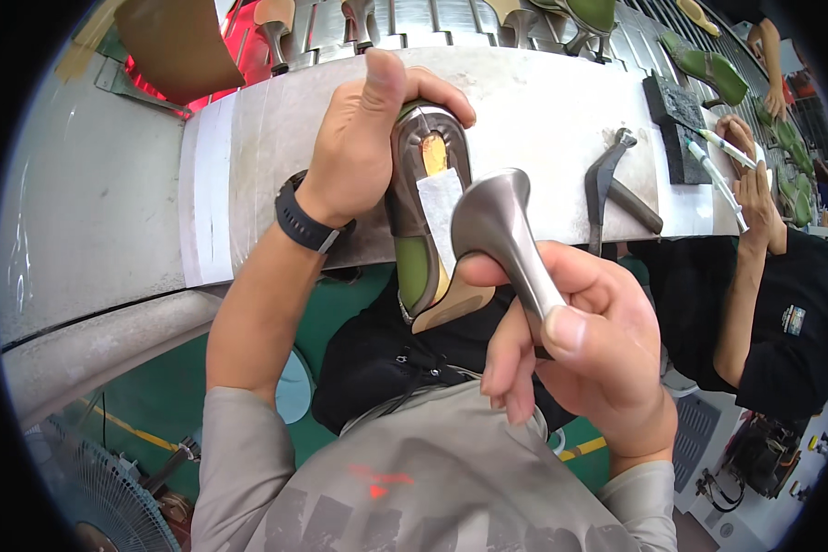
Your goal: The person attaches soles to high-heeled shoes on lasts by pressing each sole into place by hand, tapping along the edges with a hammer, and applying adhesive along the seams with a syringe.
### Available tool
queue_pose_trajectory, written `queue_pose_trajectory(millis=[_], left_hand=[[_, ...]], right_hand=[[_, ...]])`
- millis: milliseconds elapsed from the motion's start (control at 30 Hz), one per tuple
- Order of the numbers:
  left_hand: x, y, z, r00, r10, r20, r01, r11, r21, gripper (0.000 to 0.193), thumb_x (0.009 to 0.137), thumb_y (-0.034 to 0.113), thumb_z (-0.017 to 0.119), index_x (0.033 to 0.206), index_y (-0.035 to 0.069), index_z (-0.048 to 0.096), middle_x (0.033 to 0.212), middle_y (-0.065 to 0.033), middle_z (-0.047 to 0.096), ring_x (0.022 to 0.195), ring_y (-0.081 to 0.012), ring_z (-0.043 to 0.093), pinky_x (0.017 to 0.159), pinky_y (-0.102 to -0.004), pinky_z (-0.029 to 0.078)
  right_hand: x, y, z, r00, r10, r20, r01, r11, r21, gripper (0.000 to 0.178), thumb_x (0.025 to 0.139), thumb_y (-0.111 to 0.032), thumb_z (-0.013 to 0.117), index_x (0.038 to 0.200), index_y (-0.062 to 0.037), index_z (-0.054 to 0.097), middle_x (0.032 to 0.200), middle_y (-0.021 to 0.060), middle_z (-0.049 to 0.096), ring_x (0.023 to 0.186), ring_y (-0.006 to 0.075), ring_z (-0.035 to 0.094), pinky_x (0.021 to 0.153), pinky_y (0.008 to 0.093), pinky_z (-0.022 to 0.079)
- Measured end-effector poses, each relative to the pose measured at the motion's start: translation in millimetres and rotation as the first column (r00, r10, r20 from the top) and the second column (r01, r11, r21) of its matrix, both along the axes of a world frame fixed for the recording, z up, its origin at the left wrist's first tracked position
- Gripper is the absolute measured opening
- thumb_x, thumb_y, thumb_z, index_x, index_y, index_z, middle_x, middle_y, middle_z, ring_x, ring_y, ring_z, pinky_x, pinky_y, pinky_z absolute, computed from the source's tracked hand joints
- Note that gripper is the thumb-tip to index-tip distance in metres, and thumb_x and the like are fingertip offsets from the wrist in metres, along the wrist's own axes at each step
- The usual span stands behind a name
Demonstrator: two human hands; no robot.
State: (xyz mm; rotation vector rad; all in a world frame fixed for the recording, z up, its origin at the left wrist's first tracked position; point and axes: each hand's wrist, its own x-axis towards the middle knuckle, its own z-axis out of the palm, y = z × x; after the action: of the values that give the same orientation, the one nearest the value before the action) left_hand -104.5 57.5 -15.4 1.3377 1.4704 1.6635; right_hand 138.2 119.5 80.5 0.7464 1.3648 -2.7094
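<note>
Head view looks down on both my hands working close over my lap, just below the edge of the grey workbench point(543, 120). My left hand point(359, 147) is clamped around the heel end of an unfinished shoe point(423, 221), thumb pointing up along its far side and fingers curled over the top, so the sole side is turned up toward me and the pale paper strip point(442, 207) stuck along the seat stays in plain sight. The green upper and tan insole edge angle down toward my chest, which keeps the seat steady and open. My right hand point(580, 340) pinches a loose metallic-grey heel point(501, 230) by its slim stem, thumb on top and fingers wrapped underneath, the wide cupped top aimed at the shoe's seat and just beside it; whether they touch I cannot tell. Holding it by the stem leaves the broad end free. On the bench lie pliers point(616, 184) well apart from my hands, and to my right another person's hand point(754, 184) holds white markers point(718, 161).
</note>
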Motion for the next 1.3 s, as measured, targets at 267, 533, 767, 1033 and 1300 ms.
queue_pose_trajectory(millis=[267, 533, 767, 1033, 1300], left_hand=[[6.4, 0.3, -0.2, 0.983, -0.05, -0.176, 0.059, 0.997, 0.049, 0.106, 0.103, 0.073, -0.001, 0.094, -0.003, 0.072, 0.097, -0.0151, 0.07, 0.095, -0.0245, 0.066, 0.091, -0.0362, 0.05], [6.8, -0.3, 5.4, 0.956, -0.04, -0.29, 0.064, 0.995, 0.074, 0.105, 0.103, 0.072, 0.001, 0.092, -0.003, 0.073, 0.095, -0.0161, 0.071, 0.092, -0.0251, 0.067, 0.087, -0.0359, 0.052], [6.4, 0.0, 7.1, 0.949, -0.045, -0.313, 0.07, 0.995, 0.068, 0.104, 0.103, 0.073, 0.002, 0.093, -0.002, 0.074, 0.095, -0.0159, 0.071, 0.09, -0.0242, 0.067, 0.085, -0.0351, 0.052], [9.4, 2.5, 8.2, 0.958, -0.077, -0.276, 0.094, 0.994, 0.049, 0.1, 0.105, 0.073, 0.008, 0.093, -0.002, 0.074, 0.095, -0.0147, 0.071, 0.09, -0.0224, 0.066, 0.084, -0.0335, 0.051], [-15.2, 40.1, 3.5, 0.974, -0.068, -0.215, 0.043, 0.992, -0.117, 0.073, 0.111, 0.059, 0.035, 0.094, 0.001, 0.075, 0.069, 0.0044, 0.06, 0.057, -0.0017, 0.045, 0.052, -0.0221, 0.029]], right_hand=[[-26.7, -11.8, -22.9, 0.991, -0.127, -0.031, 0.119, 0.977, -0.177, 0.045, 0.104, -0.024, 0.062, 0.132, 0.01, 0.055, 0.082, 0.0122, 0.069, 0.057, 0.0118, 0.06, 0.057, 0.0238, 0.05], [-29.1, -11.8, -29.2, 0.988, -0.146, -0.047, 0.137, 0.979, -0.152, 0.045, 0.104, -0.023, 0.062, 0.133, 0.0108, 0.054, 0.084, 0.0106, 0.069, 0.058, 0.0087, 0.057, 0.055, 0.0219, 0.047], [-31.0, -13.7, -31.1, 0.985, -0.156, -0.07, 0.145, 0.98, -0.139, 0.043, 0.104, -0.021, 0.062, 0.132, 0.0115, 0.055, 0.084, 0.0098, 0.069, 0.059, 0.0078, 0.056, 0.054, 0.0213, 0.045], [-33.4, -6.8, -27.4, 0.99, -0.136, -0.038, 0.132, 0.986, -0.098, 0.038, 0.103, -0.021, 0.062, 0.124, 0.0118, 0.058, 0.083, 0.0098, 0.07, 0.059, 0.0065, 0.056, 0.054, 0.0213, 0.045], [-75.6, 70.2, -17.1, 0.969, 0.068, 0.237, -0.196, 0.795, 0.574, 0.036, 0.092, -0.032, 0.064, 0.078, 0.0005, 0.07, 0.07, 0.0062, 0.068, 0.056, 0.0106, 0.06, 0.052, 0.0261, 0.048]])
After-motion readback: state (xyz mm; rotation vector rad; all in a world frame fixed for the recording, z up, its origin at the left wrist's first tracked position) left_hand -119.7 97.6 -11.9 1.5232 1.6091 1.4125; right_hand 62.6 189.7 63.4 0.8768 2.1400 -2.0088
